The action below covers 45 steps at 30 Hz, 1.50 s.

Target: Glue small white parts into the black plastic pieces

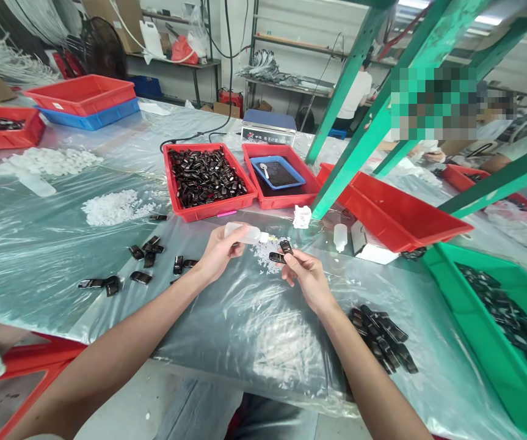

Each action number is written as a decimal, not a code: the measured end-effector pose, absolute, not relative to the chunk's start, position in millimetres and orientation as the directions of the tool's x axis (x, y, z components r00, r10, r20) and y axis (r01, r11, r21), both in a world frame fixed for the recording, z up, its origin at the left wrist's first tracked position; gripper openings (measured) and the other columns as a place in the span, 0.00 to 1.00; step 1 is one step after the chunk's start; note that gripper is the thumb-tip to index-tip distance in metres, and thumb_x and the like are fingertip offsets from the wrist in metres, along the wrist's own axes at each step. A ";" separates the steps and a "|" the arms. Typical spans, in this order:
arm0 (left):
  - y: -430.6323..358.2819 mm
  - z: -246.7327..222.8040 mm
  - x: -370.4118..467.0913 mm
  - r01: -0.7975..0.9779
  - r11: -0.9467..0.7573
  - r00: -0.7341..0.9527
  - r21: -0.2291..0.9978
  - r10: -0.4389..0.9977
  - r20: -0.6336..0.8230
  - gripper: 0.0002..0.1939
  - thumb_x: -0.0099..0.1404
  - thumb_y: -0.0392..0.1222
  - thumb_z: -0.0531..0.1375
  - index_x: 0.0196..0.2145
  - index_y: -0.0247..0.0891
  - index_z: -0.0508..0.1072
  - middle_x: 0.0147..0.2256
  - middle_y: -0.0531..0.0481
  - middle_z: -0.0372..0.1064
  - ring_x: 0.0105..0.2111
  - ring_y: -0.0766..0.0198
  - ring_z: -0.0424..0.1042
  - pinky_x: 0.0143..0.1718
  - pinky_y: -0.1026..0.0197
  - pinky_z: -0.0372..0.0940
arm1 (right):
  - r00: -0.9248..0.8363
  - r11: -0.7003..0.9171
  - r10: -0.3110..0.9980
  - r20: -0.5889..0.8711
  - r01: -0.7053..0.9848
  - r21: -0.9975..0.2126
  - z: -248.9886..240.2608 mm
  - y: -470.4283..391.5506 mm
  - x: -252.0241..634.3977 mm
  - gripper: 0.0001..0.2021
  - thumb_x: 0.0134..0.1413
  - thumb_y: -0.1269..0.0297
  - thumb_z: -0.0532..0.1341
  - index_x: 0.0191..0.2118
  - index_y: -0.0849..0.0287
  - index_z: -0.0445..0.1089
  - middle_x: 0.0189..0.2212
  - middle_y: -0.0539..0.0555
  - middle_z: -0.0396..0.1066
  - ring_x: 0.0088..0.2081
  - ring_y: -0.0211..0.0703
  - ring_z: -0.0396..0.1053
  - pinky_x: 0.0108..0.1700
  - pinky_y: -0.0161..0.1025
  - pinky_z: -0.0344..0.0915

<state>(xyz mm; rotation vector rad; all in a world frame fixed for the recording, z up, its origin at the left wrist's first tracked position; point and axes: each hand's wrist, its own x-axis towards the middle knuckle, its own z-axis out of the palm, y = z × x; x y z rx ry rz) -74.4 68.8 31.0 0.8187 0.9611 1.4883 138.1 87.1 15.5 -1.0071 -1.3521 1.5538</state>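
My left hand [221, 252] is wrapped around a translucent white squeeze bottle [245, 234], held on its side with its thin tip pointing right. Between the fingers of my right hand [306, 272] are small glossy black plastic pieces; one black piece [286, 247] sits close to the bottle's tip, and another [276, 258] sticks out to the left. Whether the two are joined I cannot tell. Under both hands lies a scatter of small white bits [263, 263]. More black pieces [140, 277] lie loose left of my left hand, and a heap of them [385, 339] rests beside my right forearm.
A red tray [192, 215] full of black pieces stands ahead, beside a red tray [281, 200] holding a blue tray with a spoon. Green posts [350, 116] rise at right, near a green bin [465, 336]. White piles [112, 208] lie left. Another person [356, 91] is behind.
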 end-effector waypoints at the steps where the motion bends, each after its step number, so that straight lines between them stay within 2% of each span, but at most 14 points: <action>1: 68.8 31.0 -74.7 -0.406 -0.043 -0.134 0.913 0.991 -0.013 0.19 0.55 0.53 0.70 0.34 0.33 0.78 0.22 0.53 0.61 0.21 0.72 0.54 0.21 0.65 0.46 | -0.341 -0.081 0.939 -0.051 -0.075 -0.994 15.5 87.2 138.1 0.17 0.50 0.50 0.69 0.35 0.60 0.78 0.22 0.52 0.73 0.21 0.37 0.63 0.18 0.33 0.55; 6: 69.4 35.3 -80.5 -0.281 -0.091 -0.145 0.955 0.988 0.052 0.18 0.55 0.53 0.70 0.33 0.34 0.79 0.19 0.56 0.56 0.20 0.72 0.51 0.21 0.64 0.45 | -0.334 -0.015 0.943 -0.013 -0.002 -1.000 15.9 87.7 138.5 0.18 0.51 0.49 0.68 0.37 0.60 0.79 0.20 0.51 0.71 0.19 0.35 0.60 0.19 0.34 0.55; 14: 70.0 44.4 -93.7 -0.107 -0.159 -0.138 0.981 0.980 0.144 0.18 0.56 0.53 0.70 0.35 0.36 0.81 0.27 0.50 0.71 0.22 0.71 0.57 0.23 0.64 0.48 | -0.442 0.007 0.897 -0.025 0.071 -0.997 12.1 83.9 134.8 0.17 0.50 0.49 0.69 0.37 0.59 0.79 0.26 0.53 0.75 0.21 0.36 0.63 0.19 0.33 0.55; 21: 71.1 41.7 -95.3 -0.053 -0.218 -0.097 0.974 0.972 0.212 0.21 0.60 0.57 0.66 0.26 0.34 0.77 0.23 0.49 0.68 0.19 0.72 0.55 0.21 0.63 0.48 | -0.459 0.003 0.888 -0.022 0.053 -0.999 13.4 82.0 133.7 0.17 0.50 0.48 0.69 0.35 0.59 0.79 0.25 0.53 0.75 0.21 0.36 0.63 0.18 0.33 0.55; 27: 70.0 43.3 -95.6 -0.035 -0.241 -0.100 0.970 0.966 0.237 0.20 0.58 0.57 0.67 0.27 0.34 0.77 0.22 0.49 0.69 0.19 0.70 0.57 0.21 0.64 0.51 | -0.453 0.011 0.891 -0.019 0.063 -0.998 15.1 81.6 134.0 0.17 0.50 0.48 0.69 0.36 0.58 0.79 0.24 0.53 0.75 0.21 0.37 0.63 0.19 0.34 0.55; 45: 71.4 40.2 -98.4 -0.005 -0.254 -0.089 0.967 0.964 0.252 0.21 0.59 0.57 0.66 0.27 0.33 0.79 0.22 0.48 0.69 0.19 0.70 0.56 0.21 0.64 0.49 | -0.464 -0.014 0.885 -0.041 0.063 -0.998 18.2 79.9 134.3 0.16 0.50 0.49 0.69 0.35 0.58 0.79 0.24 0.52 0.75 0.21 0.37 0.63 0.20 0.34 0.55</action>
